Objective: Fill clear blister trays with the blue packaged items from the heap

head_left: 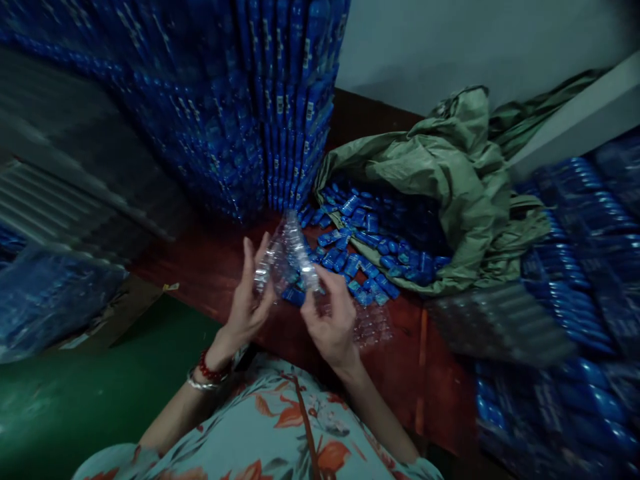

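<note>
Above the red table, my left hand holds one side of a clear plastic tray, its fingers bent around the edge. My right hand pinches the tray's other side between thumb and fingers. The tray looks folded or opened into a V, its top pointing away from me. Beyond my right hand, small blue packets lie scattered on the table and spill from a green sack. Another clear tray lies flat just right of my right hand.
Tall stacks of blue packs rise at the back left. Grey ribbed trays stand at the left, with a plastic-wrapped bundle below. More blue packs and a stack of clear trays are at the right.
</note>
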Demonstrator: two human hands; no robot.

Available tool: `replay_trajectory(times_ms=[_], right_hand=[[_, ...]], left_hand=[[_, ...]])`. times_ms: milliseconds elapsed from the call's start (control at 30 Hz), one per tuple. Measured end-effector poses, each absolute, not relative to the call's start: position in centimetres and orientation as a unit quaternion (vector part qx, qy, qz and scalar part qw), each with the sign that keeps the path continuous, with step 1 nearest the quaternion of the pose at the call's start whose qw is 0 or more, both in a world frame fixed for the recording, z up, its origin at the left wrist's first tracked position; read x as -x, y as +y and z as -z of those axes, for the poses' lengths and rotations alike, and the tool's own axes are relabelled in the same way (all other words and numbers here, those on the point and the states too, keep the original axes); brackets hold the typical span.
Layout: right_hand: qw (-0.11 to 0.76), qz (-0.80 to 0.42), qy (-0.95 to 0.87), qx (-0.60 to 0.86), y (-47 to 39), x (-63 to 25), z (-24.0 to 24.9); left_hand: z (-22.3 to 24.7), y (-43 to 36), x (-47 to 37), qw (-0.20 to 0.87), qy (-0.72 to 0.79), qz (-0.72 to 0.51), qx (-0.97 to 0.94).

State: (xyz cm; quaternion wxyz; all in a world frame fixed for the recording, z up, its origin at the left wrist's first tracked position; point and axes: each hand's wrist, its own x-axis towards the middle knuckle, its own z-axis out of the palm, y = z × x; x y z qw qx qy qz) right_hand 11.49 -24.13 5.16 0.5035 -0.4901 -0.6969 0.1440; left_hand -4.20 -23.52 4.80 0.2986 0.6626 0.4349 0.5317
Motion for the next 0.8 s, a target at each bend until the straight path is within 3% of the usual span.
replay_trajectory(times_ms=[100,200,367,433,567,800], right_hand=[[0.587,-0.159,-0.511,0.607,-23.5,-16.3,-4.6],[0.622,-0.267,-0.357,0.644,-22.9,-21.4,-3.8],[0.508,-0.471,-0.325,0.644,-24.6,-21.3,-1.1],[0.478,-0.528,-0.323,0.624,-26.2,-18.3,0.2],[0.496,-0.539,-0.297,0.612,-28.9,-14.2,1.9],[0.614,-0.359,-0.166,0.683,-29.0,-25.2,0.9]], left_hand=[[-5.0,-23.2,7.8,0.143,0.490,-0.446,-0.735],[-3.2,-23.3,10.5,0.063,0.593,-0.276,-0.754],[3.8,-22.9,10.5,0.112,0.675,-0.096,-0.723],[6.0,-22.1,10.1,0.143,0.678,-0.102,-0.713],[7.0,-20.1,9.9,0.213,0.635,-0.214,-0.711],[5.4,-21.1,12.0,0.158,0.624,-0.386,-0.660]])
